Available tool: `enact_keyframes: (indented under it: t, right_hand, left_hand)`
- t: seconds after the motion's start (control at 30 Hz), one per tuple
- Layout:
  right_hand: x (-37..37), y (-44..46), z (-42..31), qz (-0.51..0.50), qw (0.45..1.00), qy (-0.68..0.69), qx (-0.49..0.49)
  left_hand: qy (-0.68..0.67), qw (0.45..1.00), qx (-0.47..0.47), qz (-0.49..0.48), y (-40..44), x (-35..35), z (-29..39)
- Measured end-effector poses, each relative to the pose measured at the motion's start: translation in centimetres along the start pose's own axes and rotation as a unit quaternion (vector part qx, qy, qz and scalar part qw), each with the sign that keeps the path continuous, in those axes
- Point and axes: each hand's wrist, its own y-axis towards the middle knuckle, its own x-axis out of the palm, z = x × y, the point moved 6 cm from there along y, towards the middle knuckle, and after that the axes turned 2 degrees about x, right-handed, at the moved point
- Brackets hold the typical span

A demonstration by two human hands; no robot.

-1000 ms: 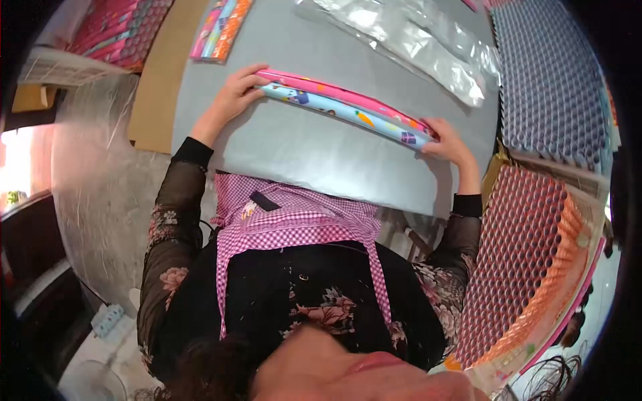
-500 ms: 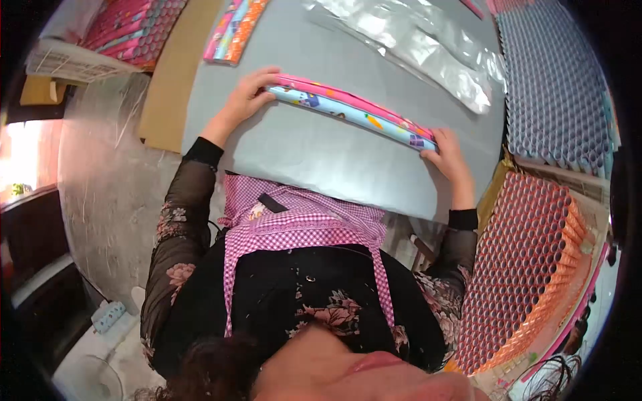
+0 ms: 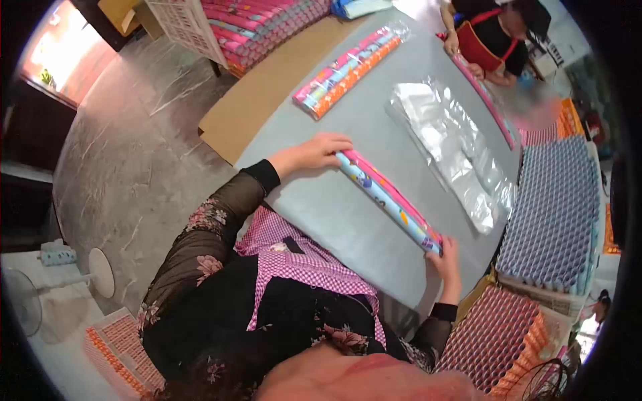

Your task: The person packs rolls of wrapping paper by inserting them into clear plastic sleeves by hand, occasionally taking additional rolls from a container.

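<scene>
Two rolls of patterned wrapping paper, one light blue point(image 3: 382, 200) and one pink point(image 3: 400, 198), lie side by side on the grey tabletop. My left hand point(image 3: 322, 151) is closed round their far-left end, covering it. At the near-right end my right hand point(image 3: 447, 262) grips the same pair, thumb on the near side and fingers over the far side. Beyond the rolls lies a stack of clear plastic sleeves point(image 3: 455, 154). A clear-wrapped pack of pink, pale and orange rolls point(image 3: 348, 69) rests further off to the left.
Across the table a co-worker in a red apron point(image 3: 487, 43) handles a long pink roll point(image 3: 488, 100). Blue rolls point(image 3: 552, 214) and red-orange rolls point(image 3: 491, 334) are stacked in crates along the right. A crate of pink rolls point(image 3: 261, 33) stands at the back left beside a cardboard sheet point(image 3: 247, 100).
The view has turned, so the table appears slanted and the co-worker across it now shows. Both my hands stay at the ends of the two rolls.
</scene>
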Motion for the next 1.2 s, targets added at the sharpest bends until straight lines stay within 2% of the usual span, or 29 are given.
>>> enact_keyframes:
  t: [0.1, 0.17, 0.27, 0.37, 0.4, 0.43, 0.63, 0.8, 0.87, 0.97, 1.03, 1.1, 1.13, 1.2]
  right_hand:
    - [0.2, 0.7, 0.5, 0.014, 0.999, -0.031, -0.034]
    - [-0.1, 1.8, -1.3, 0.004, 0.999, -0.028, -0.029]
    - [0.1, 3.8, -4.7, -0.019, 0.997, -0.036, -0.059]
    - [-0.6, 6.2, -12.3, -0.002, 0.989, -0.097, -0.114]
    - [0.3, 7.2, -12.8, 0.015, 0.981, -0.113, -0.159]
    - [-0.1, 7.9, -14.7, 0.016, 0.980, -0.117, -0.161]
    - [-1.9, 14.8, -24.9, -0.016, 0.952, -0.127, -0.279]
    - [-3.8, 25.2, -29.3, -0.003, 0.939, -0.106, -0.327]
    - [-4.5, 29.9, -30.8, -0.005, 0.943, -0.033, -0.331]
    - [-5.0, 37.8, -33.4, 0.000, 0.953, 0.015, -0.301]
    - [-5.0, 42.8, -35.4, 0.011, 0.952, 0.019, -0.306]
    - [-5.2, 46.7, -38.6, -0.007, 0.967, 0.044, -0.249]
    - [-4.6, 49.3, -39.7, -0.008, 0.967, 0.045, -0.251]
    - [-4.0, 54.0, -42.3, 0.053, 0.947, 0.088, -0.304]
  left_hand:
    - [0.009, 1.000, 0.009, -0.003, 0.1, -0.1, 0.1]
    - [0.014, 0.999, 0.024, 0.034, -0.3, 0.2, -0.8]
    - [0.025, 0.999, 0.021, 0.026, -0.5, 0.3, -0.7]
    - [0.012, 0.999, 0.018, 0.028, -0.6, 0.4, -1.2]
    - [0.011, 1.000, 0.002, 0.026, -0.8, 0.9, -1.8]
    - [0.012, 0.999, 0.004, 0.031, -0.7, 0.8, -1.7]
    - [-0.015, 0.998, -0.052, 0.013, -0.7, 0.1, -0.5]
    - [-0.016, 0.999, -0.026, 0.043, -1.1, 0.4, -1.1]
    - [-0.014, 0.999, -0.036, 0.034, -1.2, 0.3, -0.9]
    - [-0.027, 0.998, -0.065, 0.001, -0.9, -1.0, -0.1]
    - [0.003, 0.998, -0.058, 0.010, -1.1, -0.1, -0.7]
    - [0.015, 0.999, -0.043, 0.011, -0.9, 0.2, -1.1]
    - [0.015, 0.999, -0.035, 0.016, -0.8, -0.1, -1.0]
    - [0.000, 0.999, -0.045, 0.025, -0.8, -0.4, -0.9]
